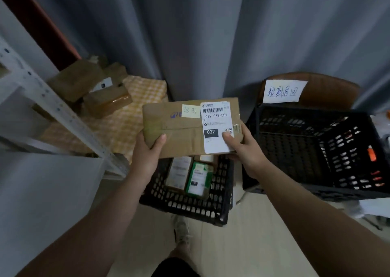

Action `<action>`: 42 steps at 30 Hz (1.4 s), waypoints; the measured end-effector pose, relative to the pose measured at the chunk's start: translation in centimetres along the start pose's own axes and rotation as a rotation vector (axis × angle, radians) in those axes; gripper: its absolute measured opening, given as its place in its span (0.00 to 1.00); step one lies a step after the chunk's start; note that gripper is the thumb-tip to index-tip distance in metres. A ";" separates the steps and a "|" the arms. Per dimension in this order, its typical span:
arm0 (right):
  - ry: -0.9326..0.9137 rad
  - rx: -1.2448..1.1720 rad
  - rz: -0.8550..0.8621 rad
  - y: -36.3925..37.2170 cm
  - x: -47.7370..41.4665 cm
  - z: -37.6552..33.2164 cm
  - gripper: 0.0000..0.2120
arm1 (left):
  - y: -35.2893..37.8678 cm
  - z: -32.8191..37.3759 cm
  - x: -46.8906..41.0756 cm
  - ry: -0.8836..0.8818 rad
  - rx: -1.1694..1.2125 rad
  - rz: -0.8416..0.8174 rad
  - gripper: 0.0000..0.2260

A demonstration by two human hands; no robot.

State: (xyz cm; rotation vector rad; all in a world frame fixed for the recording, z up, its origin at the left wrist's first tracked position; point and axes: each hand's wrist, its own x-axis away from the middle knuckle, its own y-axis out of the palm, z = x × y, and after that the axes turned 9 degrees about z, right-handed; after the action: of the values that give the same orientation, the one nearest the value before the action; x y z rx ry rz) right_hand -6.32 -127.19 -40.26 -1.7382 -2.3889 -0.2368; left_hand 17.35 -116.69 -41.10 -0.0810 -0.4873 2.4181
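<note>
Parcel [181,138] was held level above the small crate [190,212], long axis left to right, left hand [145,153] and right hand [247,151] each pinching a near corner. Nearer the right hand stood the large crate [306,113].

Cardboard parcel [185,127] gripped by left hand [147,150] and right hand [244,150], above small black crate [190,205].

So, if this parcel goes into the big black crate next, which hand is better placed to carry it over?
Probably the right hand: it grips the parcel on the side next to the big crate, while the left hand holds the far side.
</note>
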 end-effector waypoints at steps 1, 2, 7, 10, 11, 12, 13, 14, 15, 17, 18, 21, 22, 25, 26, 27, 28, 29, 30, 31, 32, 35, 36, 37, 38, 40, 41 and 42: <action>0.016 0.003 0.036 0.4 -2.0 0.0 0.28 | 0.7 0.0 -2.3 -0.011 -0.044 -0.002 0.23; 0.034 0.011 0.079 0.8 -3.7 0.1 0.29 | 1.4 -0.1 -4.4 -0.016 -0.088 -0.009 0.22; 0.159 0.068 0.190 1.1 -10.4 3.6 0.21 | 5.6 -2.3 -11.2 -0.056 -0.182 -0.184 0.29; 0.225 0.159 0.181 0.3 -13.1 6.1 0.21 | 7.8 -5.2 -12.5 -0.080 -0.272 -0.272 0.43; 0.235 0.215 0.181 0.0 -14.2 6.9 0.21 | 8.6 -6.2 -12.8 -0.087 -0.277 -0.271 0.43; 0.243 0.286 0.191 -0.3 -15.4 7.6 0.23 | 9.4 -7.2 -12.9 -0.104 -0.283 -0.262 0.41; 0.247 0.373 0.208 -0.5 -16.6 8.2 0.24 | 10.2 -8.2 -13.0 -0.131 -0.294 -0.256 0.37; 0.244 0.468 0.225 -0.8 -17.7 8.8 0.24 | 11.1 -9.1 -12.9 -0.190 -0.283 -0.256 0.33; 0.237 0.556 0.243 -0.9 -18.8 9.4 0.24 | 12.0 -9.9 -12.5 -0.291 -0.233 -0.265 0.29; 0.216 0.691 0.256 -1.2 -20.9 10.7 0.25 | 13.8 -11.9 -11.5 -0.489 -0.120 -0.287 0.26; 0.198 0.750 0.250 -1.2 -21.9 11.4 0.25 | 14.8 -13.1 -11.0 -0.535 -0.097 -0.294 0.25; 0.155 0.931 0.219 -1.1 -24.8 13.5 0.24 | 17.7 -16.3 -9.9 -0.627 -0.011 -0.311 0.21; 0.141 0.978 0.200 -0.9 -25.7 14.2 0.24 | 18.7 -17.2 -9.7 -0.646 0.000 -0.300 0.19; 0.072 1.032 0.180 -0.6 -28.1 16.1 0.26 | 21.0 -19.4 -9.4 -0.670 -0.024 -0.245 0.16; 0.058 1.008 0.184 -0.6 -28.5 16.7 0.28 | 21.6 -20.1 -9.3 -0.688 -0.008 -0.228 0.16; 0.053 0.962 0.183 -0.4 -28.8 17.3 0.31 | 22.3 -20.6 -9.2 -0.712 0.026 -0.207 0.14; 0.069 0.896 0.176 -0.2 -28.9 18.2 0.35 | 23.0 -20.9 -9.2 -0.745 0.068 -0.181 0.12; 0.109 0.818 0.167 0.1 -28.7 19.2 0.39 | 23.8 -21.1 -9.2 -0.789 0.121 -0.151 0.09; 0.167 0.750 0.155 0.4 -28.2 20.2 0.43 | 24.6 -21.2 -9.3 -0.832 0.163 -0.118 0.07; 0.232 0.710 0.139 0.8 -27.5 21.4 0.45 | 25.4 -21.4 -9.4 -0.860 0.178 -0.088 0.06; 0.294 0.702 0.119 1.1 -26.7 22.6 0.46 | 26.1 -21.7 -9.6 -0.862 0.161 -0.070 0.06; 0.356 0.706 0.081 1.5 -24.6 25.4 0.45 | 26.8 -23.0 -10.4 -0.787 -0.001 -0.110 0.09; 0.346 0.691 0.086 1.5 -24.3 25.9 0.45 | 26.7 -23.6 -10.7 -0.751 -0.080 -0.143 0.11; 0.332 0.682 0.096 1.6 -24.1 26.2 0.44 | 26.5 -24.2 -11.0 -0.710 -0.151 -0.177 0.12; 0.323 0.679 0.109 1.7 -24.2 26.4 0.44 | 26.2 -24.5 -11.2 -0.665 -0.199 -0.207 0.12; 0.318 0.675 0.124 1.8 -24.3 26.5 0.44 | 25.8 -24.8 -11.2 -0.577 -0.244 -0.259 0.09; 0.319 0.677 0.124 1.8 -24.4 26.5 0.44 | 25.7 -24.9 -11.1 -0.551 -0.256 -0.282 0.09; 0.319 0.687 0.122 1.9 -24.4 26.6 0.43 | 25.7 -25.0 -11.1 -0.546 -0.258 -0.299 0.09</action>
State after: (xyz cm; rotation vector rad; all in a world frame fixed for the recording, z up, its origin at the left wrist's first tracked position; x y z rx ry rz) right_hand 1.52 -143.06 -71.79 -1.3790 -1.8213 0.2765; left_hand 15.13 -133.78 -74.41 0.5178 -0.9789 2.0525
